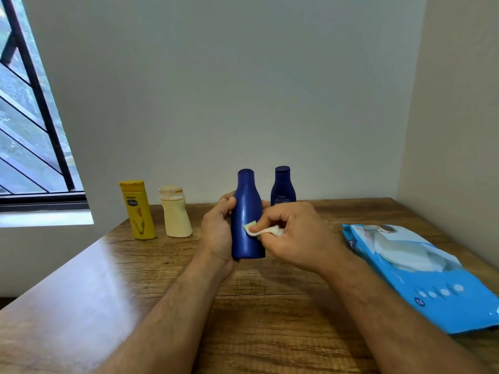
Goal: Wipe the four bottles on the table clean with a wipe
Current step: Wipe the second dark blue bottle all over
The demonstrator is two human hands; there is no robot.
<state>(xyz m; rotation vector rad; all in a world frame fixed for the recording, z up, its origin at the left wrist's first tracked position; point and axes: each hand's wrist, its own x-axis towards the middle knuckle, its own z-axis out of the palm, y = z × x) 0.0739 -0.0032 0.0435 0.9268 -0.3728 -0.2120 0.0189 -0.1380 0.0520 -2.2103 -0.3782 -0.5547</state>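
My left hand (217, 230) grips a tall blue bottle (247, 211) upright above the wooden table (256, 306), fingers wrapped behind it. My right hand (294, 233) pinches a small white wipe (263, 230) and presses it against the bottle's front. A smaller dark blue bottle (282, 184) stands behind, partly hidden by my right hand. At the back left stand a yellow bottle (137, 210) and a cream bottle (175, 211), both upright on the table.
A light blue pack of wipes (421, 273) lies flat on the table's right side, near the side wall. A window with black bars (29, 109) is at the left. The back wall runs right behind the bottles.
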